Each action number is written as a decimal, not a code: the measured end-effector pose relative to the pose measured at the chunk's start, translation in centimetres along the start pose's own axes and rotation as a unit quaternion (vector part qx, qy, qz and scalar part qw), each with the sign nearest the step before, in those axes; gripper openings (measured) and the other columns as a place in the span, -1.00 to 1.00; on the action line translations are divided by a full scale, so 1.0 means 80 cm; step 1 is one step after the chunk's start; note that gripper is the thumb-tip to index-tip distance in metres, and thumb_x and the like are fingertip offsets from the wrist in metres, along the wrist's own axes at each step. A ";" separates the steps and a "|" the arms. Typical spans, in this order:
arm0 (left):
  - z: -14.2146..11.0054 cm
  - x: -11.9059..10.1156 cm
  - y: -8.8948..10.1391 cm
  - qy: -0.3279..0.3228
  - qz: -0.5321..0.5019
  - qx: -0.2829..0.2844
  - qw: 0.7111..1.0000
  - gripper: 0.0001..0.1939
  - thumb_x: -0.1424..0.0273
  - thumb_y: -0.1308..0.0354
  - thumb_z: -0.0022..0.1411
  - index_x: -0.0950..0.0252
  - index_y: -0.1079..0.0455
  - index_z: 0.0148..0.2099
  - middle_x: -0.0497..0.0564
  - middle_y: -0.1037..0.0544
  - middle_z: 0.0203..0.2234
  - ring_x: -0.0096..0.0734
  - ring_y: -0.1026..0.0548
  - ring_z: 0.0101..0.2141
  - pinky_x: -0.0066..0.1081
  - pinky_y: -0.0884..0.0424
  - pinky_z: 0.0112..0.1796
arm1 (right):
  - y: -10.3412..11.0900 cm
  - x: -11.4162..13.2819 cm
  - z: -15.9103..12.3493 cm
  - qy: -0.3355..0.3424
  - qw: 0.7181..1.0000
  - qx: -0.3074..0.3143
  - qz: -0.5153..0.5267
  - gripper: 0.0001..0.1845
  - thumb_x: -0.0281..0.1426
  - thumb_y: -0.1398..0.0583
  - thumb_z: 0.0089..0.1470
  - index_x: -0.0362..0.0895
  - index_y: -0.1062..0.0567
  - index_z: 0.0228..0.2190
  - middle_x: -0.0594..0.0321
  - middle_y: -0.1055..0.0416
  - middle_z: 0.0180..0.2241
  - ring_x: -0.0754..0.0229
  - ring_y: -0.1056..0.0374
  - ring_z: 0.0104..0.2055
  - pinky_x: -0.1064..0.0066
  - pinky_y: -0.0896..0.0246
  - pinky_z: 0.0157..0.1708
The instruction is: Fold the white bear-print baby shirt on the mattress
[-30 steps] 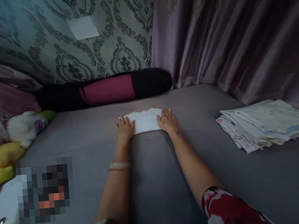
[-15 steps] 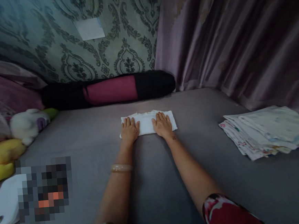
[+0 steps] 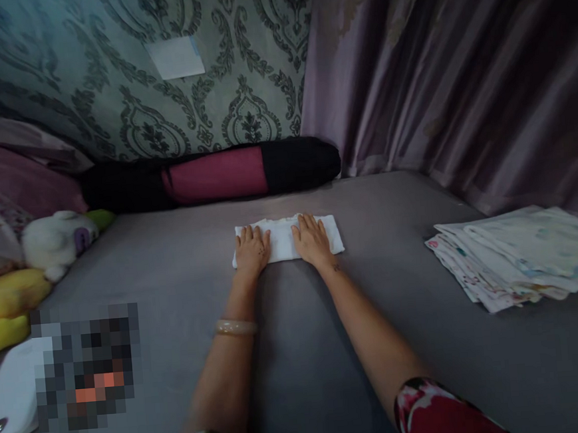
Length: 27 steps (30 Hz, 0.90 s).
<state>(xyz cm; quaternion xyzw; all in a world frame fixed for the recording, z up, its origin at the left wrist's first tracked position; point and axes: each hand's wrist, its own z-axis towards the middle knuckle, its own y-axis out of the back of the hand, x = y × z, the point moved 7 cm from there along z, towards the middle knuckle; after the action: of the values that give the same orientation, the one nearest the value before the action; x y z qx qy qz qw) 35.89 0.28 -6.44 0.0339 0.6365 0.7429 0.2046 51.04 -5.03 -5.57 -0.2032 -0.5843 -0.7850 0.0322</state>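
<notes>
A white cloth (image 3: 283, 242), folded into a flat oblong, lies on the grey bed sheet (image 3: 183, 271) in front of me. My left hand (image 3: 252, 249) rests palm down on its left part, fingers stretched out. On the right part of the cloth, my right hand (image 3: 313, 240) lies flat in the same way. Neither hand grips the fabric. The cloth's far edge looks slightly uneven, and what is under my palms is hidden.
A stack of patterned cloths (image 3: 532, 257) lies to the right. A black and maroon bolster (image 3: 215, 174) runs along the wall. Plush toys (image 3: 55, 241) and a white device (image 3: 17, 391) are at left, beside a pixelated patch. Curtains (image 3: 382, 69) hang at right.
My right hand has shifted very slightly to the left on the cloth. My left hand stays in place, and the whole view has moved a little.
</notes>
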 end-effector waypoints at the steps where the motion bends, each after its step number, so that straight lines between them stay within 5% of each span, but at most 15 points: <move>1: 0.000 -0.006 0.004 -0.011 -0.006 -0.014 1.000 -0.43 0.20 0.28 0.42 0.44 -0.23 0.26 0.29 -0.23 0.26 -0.04 -0.12 0.29 -0.02 -0.04 0.24 | 0.001 0.005 0.000 0.010 1.000 -0.010 0.004 -0.41 -0.26 0.16 0.34 -0.34 -0.18 0.24 -0.05 -0.07 0.30 0.00 0.10 0.36 0.12 0.31 0.32; 4: -0.003 -0.026 0.005 -0.060 -0.024 -0.038 0.997 -0.44 0.24 0.31 0.43 0.40 -0.18 0.30 0.22 -0.22 0.28 -0.13 -0.07 0.31 -0.04 0.03 0.27 | -0.005 0.016 -0.003 0.030 0.999 -0.023 0.007 -0.44 -0.27 0.15 0.34 -0.29 -0.22 0.23 -0.03 -0.10 0.29 0.03 0.08 0.36 0.13 0.28 0.31; 10: -0.009 -0.039 -0.024 -0.072 -0.012 0.039 0.997 -0.42 0.21 0.28 0.42 0.39 -0.09 0.35 0.21 -0.16 0.30 -0.08 -0.10 0.30 -0.01 0.00 0.26 | -0.025 0.012 -0.009 0.020 1.000 -0.008 -0.015 -0.46 -0.31 0.13 0.32 -0.27 -0.26 0.21 0.01 -0.15 0.27 0.02 0.04 0.34 0.13 0.25 0.30; 21: -0.005 -0.035 -0.015 -0.075 -0.059 0.032 0.995 -0.46 0.23 0.23 0.41 0.38 -0.17 0.30 0.24 -0.22 0.27 -0.07 -0.14 0.28 0.00 -0.05 0.24 | -0.025 0.008 -0.005 0.014 0.999 0.013 -0.030 -0.48 -0.33 0.10 0.30 -0.21 -0.26 0.21 0.06 -0.14 0.28 0.06 0.04 0.34 0.13 0.21 0.30; 27: 0.007 -0.013 0.005 -0.070 -0.140 -0.028 0.987 -0.56 0.42 0.14 0.35 0.46 -0.26 0.19 0.28 -0.42 0.11 -0.20 -0.37 0.13 -0.25 -0.27 0.15 | -0.018 0.024 0.006 0.006 0.998 0.052 -0.034 -0.50 -0.38 0.06 0.27 -0.25 -0.31 0.17 -0.01 -0.17 0.26 0.01 -0.02 0.32 0.11 0.17 0.28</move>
<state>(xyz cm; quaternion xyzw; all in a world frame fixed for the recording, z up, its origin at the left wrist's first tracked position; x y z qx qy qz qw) 36.93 0.43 -5.73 -0.0092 0.5980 0.7203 0.3515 49.00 -3.76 -6.06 -0.1766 -0.6308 -0.7554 0.0190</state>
